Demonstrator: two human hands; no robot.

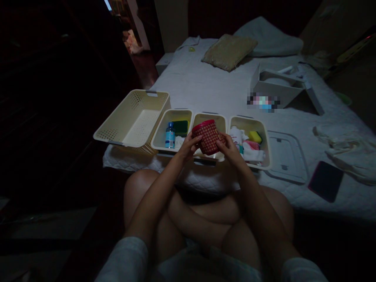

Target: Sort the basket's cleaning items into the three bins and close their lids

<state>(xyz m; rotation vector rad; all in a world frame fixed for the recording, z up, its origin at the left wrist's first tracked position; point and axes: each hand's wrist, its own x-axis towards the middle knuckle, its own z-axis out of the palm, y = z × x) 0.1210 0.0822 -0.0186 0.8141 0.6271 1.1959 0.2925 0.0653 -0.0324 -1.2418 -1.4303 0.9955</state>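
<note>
Between my hands is a small red woven basket (209, 137) with a bright red rim, tilted above the middle cream bin (210, 116). My left hand (188, 147) grips its left side, and my right hand (230, 149) closes on its lower right side. Below the basket, the middle bin's contents are mostly hidden. In the left cream bin (158, 135) stand a blue-capped bottle (170, 135) and a dark green item (180, 127). The right cream bin (266, 147) holds a white bottle (235, 135), a yellow sponge (255, 137) and pink and white cloths (252, 152).
A large cream perforated basket (110, 127) sits at the bed's left edge. Right of the bins lie a clear lid (286, 156), a dark tablet-like object (326, 181) and crumpled cloth (349, 150). Farther back are a white box (276, 92) and a cushion (229, 51).
</note>
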